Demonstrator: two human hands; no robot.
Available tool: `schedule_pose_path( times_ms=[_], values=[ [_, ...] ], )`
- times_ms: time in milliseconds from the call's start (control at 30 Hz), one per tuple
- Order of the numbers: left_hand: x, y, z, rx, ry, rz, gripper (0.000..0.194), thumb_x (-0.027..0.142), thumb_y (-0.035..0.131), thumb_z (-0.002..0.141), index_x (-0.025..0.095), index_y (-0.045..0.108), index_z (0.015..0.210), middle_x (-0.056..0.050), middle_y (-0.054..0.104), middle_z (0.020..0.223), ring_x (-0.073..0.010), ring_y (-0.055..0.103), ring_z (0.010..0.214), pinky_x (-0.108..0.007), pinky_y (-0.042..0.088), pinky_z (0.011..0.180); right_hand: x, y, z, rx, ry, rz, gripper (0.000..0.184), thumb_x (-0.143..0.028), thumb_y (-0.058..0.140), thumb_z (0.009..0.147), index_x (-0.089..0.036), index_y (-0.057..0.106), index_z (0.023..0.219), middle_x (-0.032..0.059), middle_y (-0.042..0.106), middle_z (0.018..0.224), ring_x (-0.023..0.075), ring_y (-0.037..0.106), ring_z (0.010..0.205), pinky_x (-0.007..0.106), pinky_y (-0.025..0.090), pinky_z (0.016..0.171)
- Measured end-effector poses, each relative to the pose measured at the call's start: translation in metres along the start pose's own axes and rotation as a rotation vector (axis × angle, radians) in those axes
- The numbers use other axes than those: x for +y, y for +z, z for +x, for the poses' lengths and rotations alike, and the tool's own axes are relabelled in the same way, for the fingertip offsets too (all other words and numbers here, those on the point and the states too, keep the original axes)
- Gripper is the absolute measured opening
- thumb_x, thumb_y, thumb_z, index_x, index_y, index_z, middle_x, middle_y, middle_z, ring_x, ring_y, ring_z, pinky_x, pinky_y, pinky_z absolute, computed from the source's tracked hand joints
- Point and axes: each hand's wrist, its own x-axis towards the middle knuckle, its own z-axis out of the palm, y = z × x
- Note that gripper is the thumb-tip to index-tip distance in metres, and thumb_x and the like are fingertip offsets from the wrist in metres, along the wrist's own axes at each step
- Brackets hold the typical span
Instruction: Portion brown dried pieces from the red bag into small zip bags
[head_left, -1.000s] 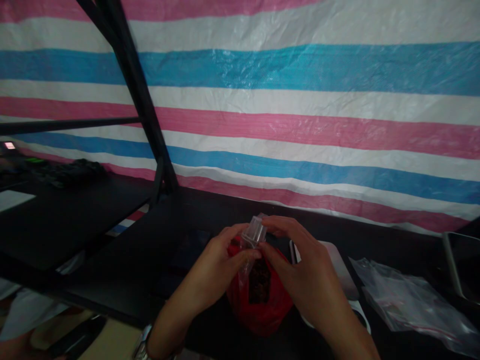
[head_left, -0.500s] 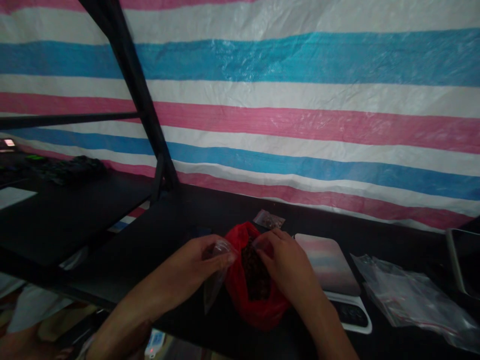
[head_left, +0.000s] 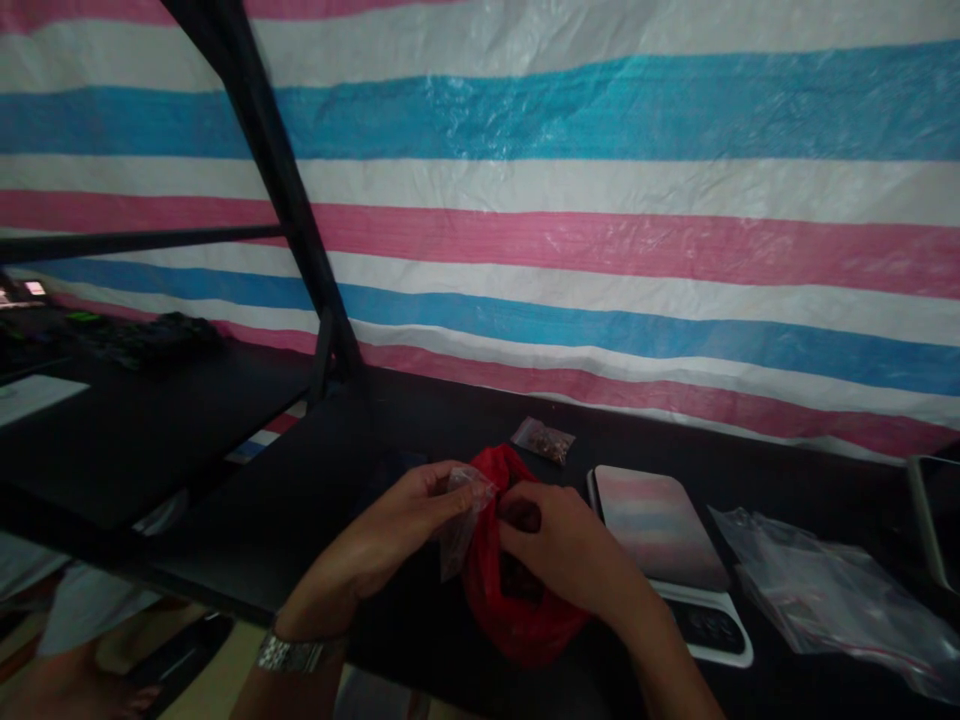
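Note:
My left hand (head_left: pixel 411 515), a metal-band watch on its wrist, pinches a small clear plastic bag (head_left: pixel 454 545) that hangs beside the left rim of a red plastic bag (head_left: pixel 525 640). Dark brown bits lie inside the red bag, now mostly covered by my hand. Over its opening, my right hand (head_left: pixel 559 545) has its thumb and fingers curled together close to the clear bag's mouth. What sits between those fingertips is hidden. Just behind the red bag lies a small zip bag (head_left: pixel 544 441) with brownish pieces in it.
A kitchen scale (head_left: pixel 664 530) with a shiny plate stands right of the red bag. Beyond it lies a pile of clear zip bags (head_left: pixel 840 590), then a dark-screened device (head_left: pixel 937 520). A black frame post (head_left: pixel 289 200) rises at left. Another person's hand (head_left: pixel 97 695) shows lower left.
My right hand has moved left and lower across the red bag's opening, its fingers now curled. My left hand has shifted slightly right with the clear bag, nearer the right hand.

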Motion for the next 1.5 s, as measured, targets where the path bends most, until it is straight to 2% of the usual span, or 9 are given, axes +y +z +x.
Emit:
schedule_pose_path(
  times_ms=[300, 500, 633, 900, 1067, 1167, 1267, 1367, 1500],
  values=[
    [0.015, -0.001, -0.015, 0.072, 0.184, 0.174, 0.039, 0.042, 0.086, 0.082, 0.021, 0.073, 0.114, -0.003, 0.079, 0.101, -0.0225, 0.072, 0.096, -0.032, 0.053, 0.086, 0.015, -0.026, -0.002, 0.0, 0.124, 0.378, 0.024, -0.036, 0.068, 0.093, -0.019, 0.076, 0.108, 0.0048, 0.08, 0.091, 0.0208, 0.074, 0.084, 0.029, 0.05, 0.071],
    [0.018, 0.028, -0.016, 0.088, 0.237, 0.226, 0.035, 0.025, 0.08, 0.082, 0.023, 0.075, 0.117, -0.004, 0.081, 0.107, -0.0237, 0.073, 0.098, -0.033, 0.055, 0.086, -0.001, -0.044, -0.012, 0.215, -0.03, 0.539, 0.032, -0.049, 0.075, 0.087, -0.024, 0.074, 0.108, 0.0044, 0.08, 0.099, 0.0213, 0.075, 0.089, 0.032, 0.057, 0.079],
    [0.018, 0.038, -0.011, 0.095, 0.273, 0.2, 0.038, 0.023, 0.078, 0.082, 0.023, 0.075, 0.12, -0.004, 0.081, 0.11, -0.0247, 0.074, 0.099, -0.034, 0.055, 0.087, -0.019, -0.038, -0.017, 0.371, -0.156, 0.353, 0.026, -0.036, 0.074, 0.088, -0.026, 0.073, 0.113, 0.0035, 0.077, 0.099, 0.0192, 0.069, 0.081, 0.033, 0.057, 0.075],
    [0.017, 0.036, -0.004, 0.049, 0.329, 0.091, 0.037, 0.024, 0.076, 0.084, 0.024, 0.074, 0.121, -0.004, 0.08, 0.121, -0.0253, 0.072, 0.112, -0.036, 0.052, 0.103, -0.028, -0.031, -0.014, 0.504, -0.434, 0.041, 0.038, -0.009, 0.072, 0.086, -0.031, 0.073, 0.118, 0.0012, 0.076, 0.113, 0.0208, 0.069, 0.101, 0.037, 0.056, 0.098],
    [0.02, 0.031, -0.005, 0.011, 0.334, 0.081, 0.036, 0.031, 0.077, 0.087, 0.024, 0.073, 0.123, -0.004, 0.079, 0.123, -0.0242, 0.073, 0.11, -0.036, 0.052, 0.101, -0.028, -0.032, -0.014, 0.597, -0.485, 0.029, 0.037, -0.012, 0.074, 0.09, -0.032, 0.071, 0.122, -0.0001, 0.075, 0.112, 0.0185, 0.07, 0.096, 0.033, 0.056, 0.092],
    [0.026, 0.022, -0.013, 0.114, 0.31, 0.103, 0.042, 0.041, 0.08, 0.086, 0.023, 0.072, 0.123, -0.004, 0.081, 0.114, -0.0258, 0.073, 0.108, -0.036, 0.054, 0.097, -0.021, -0.036, -0.013, 0.693, -0.394, 0.035, 0.031, -0.018, 0.075, 0.091, -0.03, 0.071, 0.12, 0.0008, 0.075, 0.11, 0.0186, 0.069, 0.092, 0.032, 0.056, 0.086],
    [0.03, 0.009, -0.023, 0.207, 0.208, 0.217, 0.049, 0.051, 0.081, 0.084, 0.023, 0.072, 0.123, -0.004, 0.081, 0.106, -0.0265, 0.073, 0.101, -0.035, 0.055, 0.088, -0.007, -0.036, -0.01, 0.469, -0.195, -0.083, 0.02, -0.018, 0.076, 0.091, -0.026, 0.075, 0.109, 0.0028, 0.076, 0.109, 0.0217, 0.07, 0.095, 0.036, 0.054, 0.089],
    [0.025, -0.001, -0.026, 0.101, 0.091, 0.382, 0.04, 0.056, 0.076, 0.088, 0.021, 0.076, 0.107, -0.004, 0.08, 0.097, -0.0245, 0.072, 0.092, -0.032, 0.053, 0.08, 0.004, -0.026, -0.005, 0.168, -0.041, -0.214, 0.019, -0.011, 0.073, 0.089, -0.025, 0.077, 0.101, 0.0034, 0.076, 0.11, 0.024, 0.071, 0.102, 0.037, 0.051, 0.092],
    [0.01, 0.0, -0.013, -0.036, -0.01, 0.372, 0.038, 0.055, 0.077, 0.085, 0.019, 0.077, 0.094, -0.003, 0.076, 0.089, -0.0201, 0.067, 0.08, -0.029, 0.051, 0.072, 0.004, -0.005, 0.0, 0.084, 0.027, -0.361, 0.019, -0.011, 0.069, 0.091, -0.021, 0.075, 0.106, 0.0083, 0.074, 0.116, 0.0261, 0.071, 0.106, 0.036, 0.051, 0.091]
  ],
)
